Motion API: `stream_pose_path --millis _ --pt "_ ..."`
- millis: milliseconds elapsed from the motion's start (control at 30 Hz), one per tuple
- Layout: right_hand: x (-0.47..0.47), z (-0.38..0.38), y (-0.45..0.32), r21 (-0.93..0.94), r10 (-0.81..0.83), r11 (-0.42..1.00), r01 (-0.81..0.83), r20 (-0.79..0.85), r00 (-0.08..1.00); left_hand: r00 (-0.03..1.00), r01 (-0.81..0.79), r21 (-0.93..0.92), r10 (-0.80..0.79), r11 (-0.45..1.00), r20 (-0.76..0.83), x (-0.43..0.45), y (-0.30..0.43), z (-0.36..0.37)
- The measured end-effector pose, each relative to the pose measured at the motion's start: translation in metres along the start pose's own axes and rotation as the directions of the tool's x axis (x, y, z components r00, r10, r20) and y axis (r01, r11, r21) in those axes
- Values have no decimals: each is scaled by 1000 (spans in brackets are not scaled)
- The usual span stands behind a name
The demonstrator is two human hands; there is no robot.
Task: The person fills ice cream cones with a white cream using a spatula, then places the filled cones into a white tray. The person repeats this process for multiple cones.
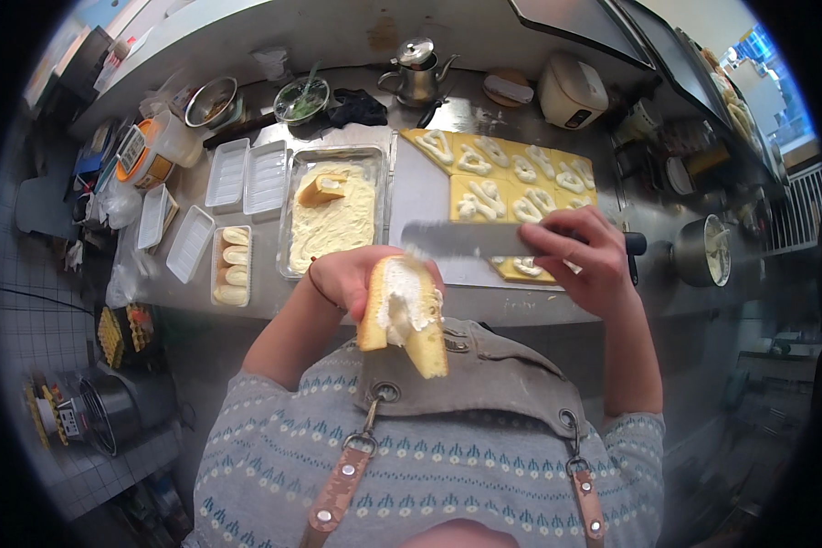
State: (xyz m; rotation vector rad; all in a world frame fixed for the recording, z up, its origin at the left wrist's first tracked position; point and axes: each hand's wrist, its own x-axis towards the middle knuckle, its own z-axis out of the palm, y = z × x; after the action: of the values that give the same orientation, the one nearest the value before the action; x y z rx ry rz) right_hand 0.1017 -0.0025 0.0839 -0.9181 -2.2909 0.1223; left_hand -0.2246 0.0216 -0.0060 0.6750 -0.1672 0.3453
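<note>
My left hand (pixel 346 277) holds a folded piece of yellow sponge cake (pixel 428 346) with white cream inside, close to my apron. My right hand (pixel 582 253) grips a wide metal spatula (pixel 462 240), its blade pointing left with its tip near the top of the cake; cream is smeared near the tip. Behind my left hand stands a metal tray (pixel 282 233) of pale yellow cream, spread unevenly, with a folded piece of cake (pixel 312 193) on it. Beyond the spatula, flat sponge cake pieces (pixel 460 183) topped with white cream loops lie on white paper (pixel 418 198).
A plastic tray of cream-topped rolls (pixel 235 275) stands left of the cream tray, near plastic trays (pixel 190 243). A metal pot (pixel 692 253) stands at the right. Along the back are a metal kettle (pixel 418 81), a glass bowl (pixel 301 103) and a white appliance (pixel 570 89).
</note>
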Motion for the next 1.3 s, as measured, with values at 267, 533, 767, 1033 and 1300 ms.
stream_pose_path --millis 267,533,767,1033,1300 --pt "-23 10 -18 699 337 472 -537 420 843 989 -148 -16 148 989 -23 -9 5 -1" --pt "-19 29 -36 637 385 2 -771 711 588 965 -261 315 253 912 65 -9 25 -9" --pt "-13 36 -40 615 373 -8 -788 733 568 933 -181 486 306 855 -190 -16 30 8" --pt "-2 4 -43 660 398 428 -618 476 784 885 -134 411 295 902 -359 -20 19 0" --pt "25 37 -59 479 384 788 -387 110 917 575 -597 243 619 764 -535 24 -10 -11"
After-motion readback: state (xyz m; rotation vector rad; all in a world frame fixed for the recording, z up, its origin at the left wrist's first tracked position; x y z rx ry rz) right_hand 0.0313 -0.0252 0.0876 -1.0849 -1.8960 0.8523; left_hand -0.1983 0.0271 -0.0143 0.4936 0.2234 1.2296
